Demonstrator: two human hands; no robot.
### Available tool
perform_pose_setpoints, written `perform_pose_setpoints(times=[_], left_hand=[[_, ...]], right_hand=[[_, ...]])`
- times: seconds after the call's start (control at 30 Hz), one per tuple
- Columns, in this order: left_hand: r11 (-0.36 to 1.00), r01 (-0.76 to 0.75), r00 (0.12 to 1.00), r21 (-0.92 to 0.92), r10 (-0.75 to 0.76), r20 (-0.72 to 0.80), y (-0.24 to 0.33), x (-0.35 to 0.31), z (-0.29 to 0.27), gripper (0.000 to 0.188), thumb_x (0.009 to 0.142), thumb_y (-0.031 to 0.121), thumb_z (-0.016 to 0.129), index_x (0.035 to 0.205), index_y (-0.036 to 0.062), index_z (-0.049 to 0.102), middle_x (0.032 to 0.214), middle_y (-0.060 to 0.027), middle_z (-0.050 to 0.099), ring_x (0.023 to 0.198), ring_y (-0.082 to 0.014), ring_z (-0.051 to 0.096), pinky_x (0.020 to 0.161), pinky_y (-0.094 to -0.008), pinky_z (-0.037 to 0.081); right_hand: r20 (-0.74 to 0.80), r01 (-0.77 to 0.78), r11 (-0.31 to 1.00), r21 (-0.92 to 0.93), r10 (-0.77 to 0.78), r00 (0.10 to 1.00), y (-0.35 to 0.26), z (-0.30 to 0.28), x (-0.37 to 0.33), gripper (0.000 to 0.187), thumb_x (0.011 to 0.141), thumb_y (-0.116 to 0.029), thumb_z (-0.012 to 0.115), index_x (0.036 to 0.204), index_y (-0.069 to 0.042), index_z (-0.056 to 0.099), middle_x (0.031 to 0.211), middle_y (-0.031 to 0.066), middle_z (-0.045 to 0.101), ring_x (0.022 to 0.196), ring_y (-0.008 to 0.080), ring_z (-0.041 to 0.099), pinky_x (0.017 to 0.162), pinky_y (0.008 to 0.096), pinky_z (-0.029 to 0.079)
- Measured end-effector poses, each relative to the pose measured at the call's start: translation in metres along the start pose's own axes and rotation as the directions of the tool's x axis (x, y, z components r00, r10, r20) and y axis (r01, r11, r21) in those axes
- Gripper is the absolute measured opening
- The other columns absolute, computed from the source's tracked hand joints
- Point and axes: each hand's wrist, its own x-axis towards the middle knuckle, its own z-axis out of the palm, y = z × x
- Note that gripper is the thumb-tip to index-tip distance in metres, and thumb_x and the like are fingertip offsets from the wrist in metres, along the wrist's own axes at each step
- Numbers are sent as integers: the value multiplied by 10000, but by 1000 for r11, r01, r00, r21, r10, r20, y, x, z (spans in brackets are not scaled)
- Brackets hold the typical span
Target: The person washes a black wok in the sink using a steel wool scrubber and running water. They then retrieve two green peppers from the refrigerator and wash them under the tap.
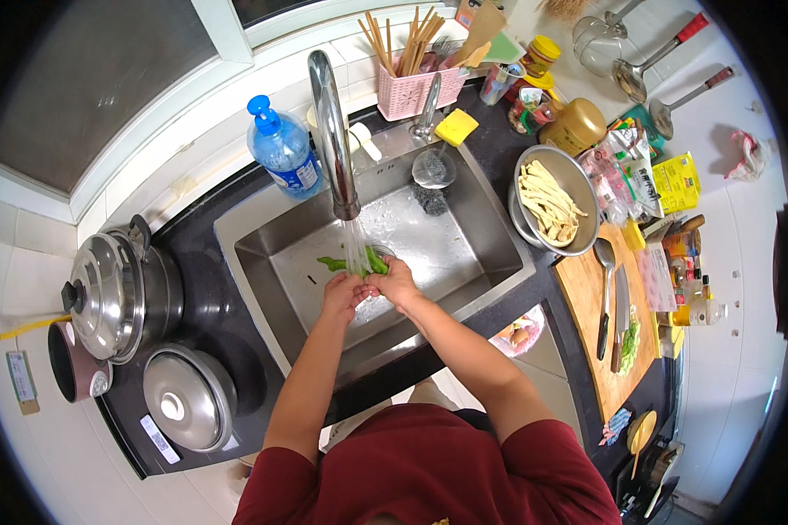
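Note:
Over the steel sink point(280, 302), my left hand point(345, 293) and my right hand point(394, 282) meet under the running tap point(331, 131). Between them they grip green peppers point(376, 262), long and slim; one end sticks out to the left past the water stream. My fingers are closed round the peppers and partly hide them, so how many there are cannot be made out. Water falls onto the peppers and fingertips. A ladle or strainer point(433, 168) and a dark scouring pad point(431, 200) sit at the sink's far right corner.
A blue soap bottle point(282, 149) and a pink chopstick basket point(420, 90) stand behind the sink. To the right are a metal bowl point(584, 185) of pale yellow strips point(547, 203) and a cutting board point(587, 302) with a knife point(622, 311). Lidded pots point(114, 289) stand left.

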Motion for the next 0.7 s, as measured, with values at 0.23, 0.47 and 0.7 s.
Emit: perform_pose_setpoints(times=[0.23, 0.47, 0.7], left_hand=[[1000, 10, 994, 29, -13, 108, 10, 3, 1, 152, 796, 33, 610, 946, 25, 588, 811, -64, 646, 667, -151, 627, 605, -258, 503], [996, 49, 984, 72, -61, 170, 13, -4, 6, 117, 794, 63, 619, 903, 60, 576, 804, -25, 610, 653, -119, 568, 606, -247, 464], [995, -64, 993, 80, 55, 109, 4, -20, 6, 99, 802, 43, 583, 899, 44, 568, 816, -45, 607, 683, -143, 578, 614, -260, 468]], right_hand=[[112, -115, 965, 237, 90, 990, -6, -17, -1, 270, 813, 1, 625, 1060, 66, 538, 878, 136, 626, 675, 200, 633, 564, 307, 557], [224, -284, 853, 439, 202, 953, -3, -27, -9, 208, 839, -52, 628, 1011, 48, 570, 865, 133, 622, 701, 219, 638, 635, 354, 575], [232, -233, 907, 350, 157, 960, 5, -23, -17, 208, 815, -60, 659, 995, 16, 588, 849, 101, 633, 683, 183, 626, 631, 308, 561]])
